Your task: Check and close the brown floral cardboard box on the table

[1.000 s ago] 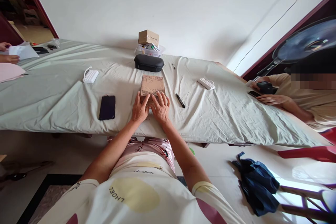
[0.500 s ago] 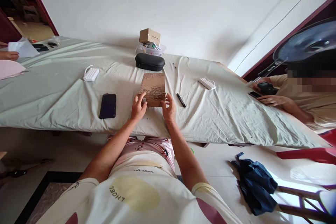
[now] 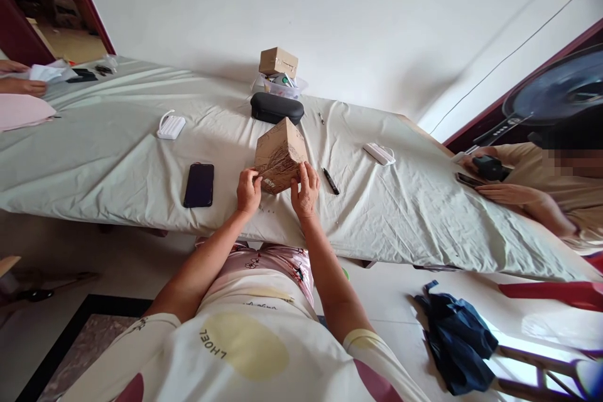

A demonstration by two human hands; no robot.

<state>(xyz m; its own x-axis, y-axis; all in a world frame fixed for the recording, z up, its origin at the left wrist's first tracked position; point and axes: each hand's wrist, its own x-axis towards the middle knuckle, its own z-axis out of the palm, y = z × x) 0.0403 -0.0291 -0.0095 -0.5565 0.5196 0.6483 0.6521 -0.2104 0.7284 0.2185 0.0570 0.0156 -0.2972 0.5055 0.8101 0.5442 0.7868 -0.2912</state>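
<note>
Between my two hands is a brown cardboard box (image 3: 281, 157) with dark line drawings on it, turned so that a corner edge faces me. My left hand (image 3: 249, 191) pinches its lower left side, fingers bent. On its right side my right hand (image 3: 306, 190) grips the lower edge, thumb in front and fingers over the face. A black marker (image 3: 330, 181) lies just right of my right hand. To the left of my left hand is a dark smartphone (image 3: 198, 185), flat on the cloth.
Behind the box are a black zip case (image 3: 277, 108), a clear plastic tub (image 3: 301, 83) and a small carton (image 3: 278, 61). White power banks (image 3: 171, 127) (image 3: 379, 154) lie on both sides. A person's hands (image 3: 502, 193) hold a phone at right; another person's hands (image 3: 23, 78) hold paper at left.
The box has turned and tilted between my hands, so two sides now show where one flat face did. My fingers have closed in on it. The view has shifted slightly.
</note>
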